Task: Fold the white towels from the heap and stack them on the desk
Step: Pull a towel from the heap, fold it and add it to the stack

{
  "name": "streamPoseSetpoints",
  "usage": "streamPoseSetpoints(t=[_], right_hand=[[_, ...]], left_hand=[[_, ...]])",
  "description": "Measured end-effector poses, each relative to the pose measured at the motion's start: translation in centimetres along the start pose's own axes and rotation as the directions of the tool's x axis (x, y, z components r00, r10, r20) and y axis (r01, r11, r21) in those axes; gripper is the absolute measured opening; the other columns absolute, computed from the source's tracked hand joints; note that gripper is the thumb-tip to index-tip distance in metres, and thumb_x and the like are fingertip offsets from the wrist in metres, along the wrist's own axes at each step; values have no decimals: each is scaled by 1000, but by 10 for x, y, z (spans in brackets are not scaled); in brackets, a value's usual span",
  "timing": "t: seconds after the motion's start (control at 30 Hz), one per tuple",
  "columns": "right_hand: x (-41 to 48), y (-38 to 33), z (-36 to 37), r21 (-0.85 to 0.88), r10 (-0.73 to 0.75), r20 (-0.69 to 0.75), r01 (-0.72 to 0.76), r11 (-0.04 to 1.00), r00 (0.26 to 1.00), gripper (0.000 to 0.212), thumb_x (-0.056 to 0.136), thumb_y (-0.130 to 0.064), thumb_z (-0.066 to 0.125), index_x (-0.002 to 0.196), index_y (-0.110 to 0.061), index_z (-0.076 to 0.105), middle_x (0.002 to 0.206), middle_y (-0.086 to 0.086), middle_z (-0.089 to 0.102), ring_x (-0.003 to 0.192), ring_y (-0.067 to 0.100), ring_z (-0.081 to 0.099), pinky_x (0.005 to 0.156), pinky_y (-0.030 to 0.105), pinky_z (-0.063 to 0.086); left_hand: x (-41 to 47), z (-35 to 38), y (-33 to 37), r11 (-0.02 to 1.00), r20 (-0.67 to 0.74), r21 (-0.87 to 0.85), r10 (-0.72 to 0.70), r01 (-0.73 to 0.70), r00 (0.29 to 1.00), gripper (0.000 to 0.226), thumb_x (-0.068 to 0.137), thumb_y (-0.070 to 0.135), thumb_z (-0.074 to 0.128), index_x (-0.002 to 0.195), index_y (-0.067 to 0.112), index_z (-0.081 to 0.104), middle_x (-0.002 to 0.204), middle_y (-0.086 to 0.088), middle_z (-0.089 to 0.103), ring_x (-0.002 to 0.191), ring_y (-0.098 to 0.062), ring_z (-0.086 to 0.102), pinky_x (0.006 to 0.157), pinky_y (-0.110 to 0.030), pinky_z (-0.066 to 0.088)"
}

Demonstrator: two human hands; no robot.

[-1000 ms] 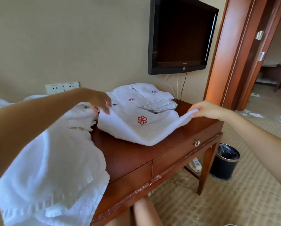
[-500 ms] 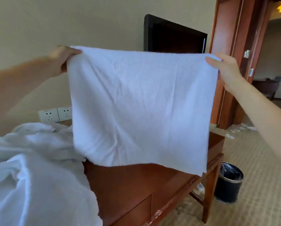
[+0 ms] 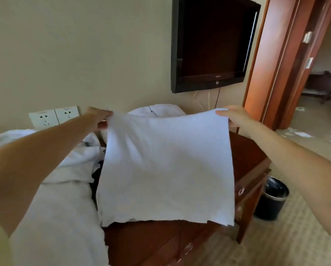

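A white towel (image 3: 166, 169) hangs spread out flat over the wooden desk (image 3: 155, 242). My left hand (image 3: 98, 118) pinches its top left corner and my right hand (image 3: 235, 118) pinches its top right corner. Its lower edge reaches down close to the desk's front. Behind the top edge, part of the folded stack of white towels (image 3: 159, 110) shows at the back of the desk; the rest of the stack is hidden. The heap of unfolded white towels (image 3: 61, 198) lies at the left, draped over the desk's left end.
A black television (image 3: 212, 45) hangs on the wall above the desk. Wall sockets (image 3: 53, 117) sit at the left. A black waste bin (image 3: 272, 198) stands on the carpet to the right of the desk, by a wooden door frame (image 3: 276, 64).
The towel was lifted off the desk and held up spread in front of me; now both hands have lowered it toward the desk top, still gripping the top corners.
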State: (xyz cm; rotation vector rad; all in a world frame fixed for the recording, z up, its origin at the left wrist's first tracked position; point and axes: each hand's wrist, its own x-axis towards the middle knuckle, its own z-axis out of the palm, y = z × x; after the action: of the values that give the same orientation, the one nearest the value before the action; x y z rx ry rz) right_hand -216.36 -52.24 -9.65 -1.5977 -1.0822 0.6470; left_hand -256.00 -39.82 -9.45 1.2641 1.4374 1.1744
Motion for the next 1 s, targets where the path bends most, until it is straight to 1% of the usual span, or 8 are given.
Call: streamPoseSetpoints(t=[0.17, 0.27, 0.4, 0.57, 0.73, 0.83, 0.9, 1.0], right_hand=[[15, 5, 30, -59, 41, 42, -38, 998, 998, 31, 89, -11, 65, 118, -6, 60, 107, 12, 62, 99, 24, 61, 69, 28, 53], [19, -10, 44, -108, 27, 82, -18, 994, 996, 16, 88, -5, 64, 104, -7, 62, 100, 12, 61, 97, 25, 60, 73, 32, 53], [22, -18, 56, -130, 31, 92, -19, 991, 995, 12, 88, 1, 60, 95, -9, 59, 88, 11, 59, 92, 26, 61, 69, 31, 54], [27, 8, 61, -177, 126, 114, -105, 979, 985, 17, 88, -2, 57, 104, -4, 62, 94, 15, 60, 80, 22, 61, 53, 24, 54], [28, 31, 63, -130, 204, 99, -190, 973, 974, 13, 91, -4, 55, 103, -7, 58, 81, 10, 57, 64, 15, 57, 38, 16, 47], [34, 38, 65, -323, 139, 86, -105, 941, 987, 18, 90, -7, 56, 107, -4, 61, 97, 14, 59, 75, 22, 62, 60, 28, 57], [37, 42, 68, -656, 23, 77, 33, 754, 997, 34, 88, -10, 58, 122, -12, 60, 119, 11, 56, 106, 28, 59, 90, 39, 52], [29, 41, 84, -879, -183, 159, 224, 421, 970, 44, 88, -18, 61, 130, -27, 54, 134, 6, 47, 127, 25, 42, 103, 35, 35]], left_hand=[[-15, 37, -4, 996, 113, 27, -89, 87, 990, 18, 89, 1, 62, 76, 8, 52, 74, -5, 50, 52, -15, 59, 38, -17, 50], [-21, 62, 5, 990, 315, -64, -99, 125, 944, 9, 96, 13, 56, 103, 7, 54, 89, -3, 56, 51, -1, 65, 53, -15, 53], [-44, 119, 21, 974, 449, -121, -120, 193, 885, 12, 96, 14, 58, 91, 3, 57, 92, -12, 60, 71, -21, 69, 78, -38, 57], [-55, 159, 10, 948, 664, 300, -131, -103, 736, 36, 95, 27, 59, 129, 14, 53, 120, -9, 58, 112, -28, 57, 95, -41, 49], [-45, 140, -19, 554, 535, 801, -491, -228, 687, 32, 88, 28, 69, 112, 8, 64, 123, -20, 61, 111, -41, 60, 87, -40, 55], [-53, 130, -37, 186, 334, 936, -737, -300, 587, 54, 77, 52, 74, 109, 9, 65, 112, -12, 68, 102, -33, 67, 75, -34, 58], [-54, 127, -47, 114, 291, 945, -725, -308, 624, 58, 71, 56, 77, 105, 11, 65, 102, -5, 70, 94, -26, 70, 78, -33, 56], [-55, 123, -52, 148, 312, 946, -653, -287, 690, 61, 70, 53, 80, 110, 10, 63, 99, -3, 68, 94, -24, 70, 89, -34, 54]])
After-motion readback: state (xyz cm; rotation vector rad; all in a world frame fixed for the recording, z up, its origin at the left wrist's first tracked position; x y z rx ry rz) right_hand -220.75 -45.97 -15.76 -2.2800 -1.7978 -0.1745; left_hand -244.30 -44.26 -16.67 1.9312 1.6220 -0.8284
